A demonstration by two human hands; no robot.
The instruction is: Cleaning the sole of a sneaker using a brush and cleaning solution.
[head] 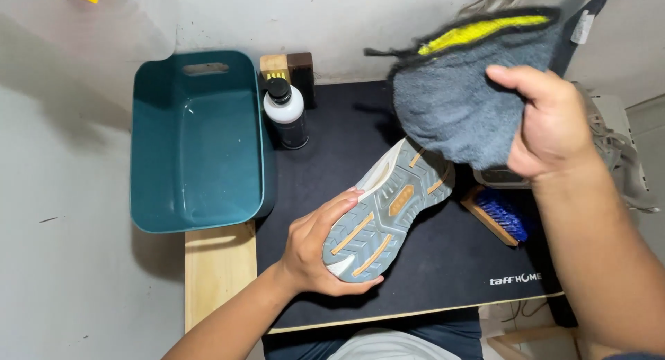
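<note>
At the left edge of the small wooden table (218, 263), a teal plastic basin (197, 142) sits with rounded corners, a slot handle in its far wall and a glossy, wet-looking floor; it overhangs the table's left side, and pale bare wall and floor lie beyond it. Just right of the basin stands a dark bottle (286, 114) with a white shoulder and black cap, and behind it two small wooden-backed blocks (289, 67) lean against the wall. A black mat (443, 263) covers the rest of the tabletop, smooth and flat, with open room along its near edge.

Over the mat's middle, the left hand (315, 253) cups the heel of a sneaker (388, 211) turned sole-up; fingers curl over one side and the thumb wraps under the heel, a firm closed hold. The sole is grey rubber with ridged tread and tan inserts, and the white midsole shows along its upper edge. Its toe points away, up toward a cloth.

Right of the shoe, a brush (500, 218) with a wooden back and blue bristles lies on the mat. Above, the right hand (551, 121) pinches a fuzzy grey cloth (457, 114) with a yellow stripe, fingers closed on its bunched edge; the cloth hangs at the shoe's toe, though whether it touches cannot be told.
</note>
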